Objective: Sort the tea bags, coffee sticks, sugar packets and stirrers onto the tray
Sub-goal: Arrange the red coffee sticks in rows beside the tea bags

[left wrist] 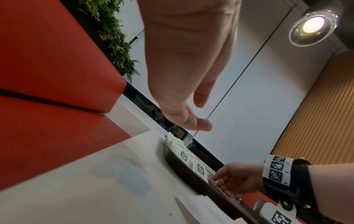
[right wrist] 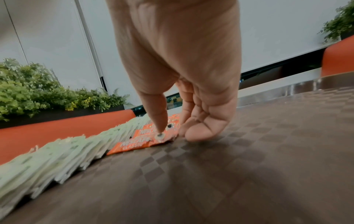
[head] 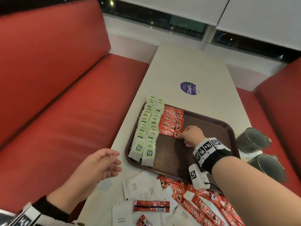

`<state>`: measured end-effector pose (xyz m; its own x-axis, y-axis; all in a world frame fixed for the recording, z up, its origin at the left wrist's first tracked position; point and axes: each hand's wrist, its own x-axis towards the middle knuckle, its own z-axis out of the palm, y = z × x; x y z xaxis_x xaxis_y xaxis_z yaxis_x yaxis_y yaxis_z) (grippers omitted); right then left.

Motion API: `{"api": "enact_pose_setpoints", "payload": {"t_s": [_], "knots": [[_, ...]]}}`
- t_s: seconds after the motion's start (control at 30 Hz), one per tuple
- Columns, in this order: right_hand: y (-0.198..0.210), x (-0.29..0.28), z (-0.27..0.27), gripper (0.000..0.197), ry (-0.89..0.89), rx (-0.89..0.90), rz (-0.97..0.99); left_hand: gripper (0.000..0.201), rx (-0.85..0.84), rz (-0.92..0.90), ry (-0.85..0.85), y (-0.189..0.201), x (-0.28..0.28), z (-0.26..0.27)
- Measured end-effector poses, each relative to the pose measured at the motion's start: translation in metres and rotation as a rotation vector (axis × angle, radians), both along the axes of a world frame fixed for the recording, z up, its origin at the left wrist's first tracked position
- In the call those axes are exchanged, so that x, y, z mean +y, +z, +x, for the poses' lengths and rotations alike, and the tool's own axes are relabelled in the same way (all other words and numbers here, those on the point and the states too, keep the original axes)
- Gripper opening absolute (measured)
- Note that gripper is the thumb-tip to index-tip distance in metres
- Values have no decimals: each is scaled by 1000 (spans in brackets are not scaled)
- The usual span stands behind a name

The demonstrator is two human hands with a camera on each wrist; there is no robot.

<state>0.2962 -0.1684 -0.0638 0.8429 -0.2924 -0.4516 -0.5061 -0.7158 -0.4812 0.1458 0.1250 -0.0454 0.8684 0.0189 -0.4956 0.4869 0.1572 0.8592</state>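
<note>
Red booth seating flanks a pale table point(head: 192, 66) where a brown tray point(head: 211, 124) serves as the sorting ground. At the tray's centre, the right hand point(head: 191, 135) reaches down with its thumb tip point(right wrist: 160, 127) pressed on the end of the nearest coffee stick point(head: 168, 132), the other fingers point(right wrist: 199, 131) curled with their tips beside that same end; the wrist view leaves it unclear whether they touch the stick or only the tray floor. That stick is the closest of a row of red coffee sticks point(head: 171, 119) lying side by side on the tray's far half, just right of two overlapping rows of green-labelled tea bags point(head: 146, 128) that fill the tray's left edge. The rest of the tray floor, right of the hand, shows its chequered texture. The left hand point(head: 99, 167) hovers off the tray's near-left corner, over the table edge, fingers relaxed and spread, holding nothing. Just beyond the tray's near rim, loose coffee sticks point(head: 200, 204) and white sugar packets point(head: 138, 188) lie mixed on the table. Past the tray's far rim sits a round purple sticker point(head: 189, 88); off its right side, two dark cups point(head: 260, 152) rest at the table edge.
</note>
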Motion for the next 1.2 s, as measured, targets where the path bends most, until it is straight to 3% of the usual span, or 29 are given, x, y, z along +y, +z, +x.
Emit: {"api": "enact_pose_setpoints", "payload": {"t_s": [0.13, 0.27, 0.37, 0.43, 0.57, 0.7, 0.87, 1.1, 1.2], "knots": [[25, -6, -26, 22, -6, -114, 61, 14, -23, -3, 4, 5, 2, -4], [65, -16, -83, 16, 118, -304, 66, 13, -54, 46, -37, 9, -3, -10], [89, -26, -139, 10, 219, -321, 71, 10, -94, 202, -167, 15, -16, -18], [96, -33, -175, 10, 238, -271, 95, 8, -177, 426, -349, 16, -28, -24], [85, -45, -227, 14, 215, -194, 10, 6, -316, 755, -753, 13, -60, -36], [54, -53, -253, 18, 231, -154, -136, 27, -416, 1016, -1000, 5, -90, -42], [25, -48, -266, 30, 321, -136, -270, 30, -443, 1164, -1071, 0, -103, -43], [13, -41, -259, 4, 392, -83, -437, 23, -456, 1294, -1101, -5, -108, -42], [11, -41, -256, 19, 385, -67, -451, 5, -480, 1310, -1115, -8, -109, -43]]}}
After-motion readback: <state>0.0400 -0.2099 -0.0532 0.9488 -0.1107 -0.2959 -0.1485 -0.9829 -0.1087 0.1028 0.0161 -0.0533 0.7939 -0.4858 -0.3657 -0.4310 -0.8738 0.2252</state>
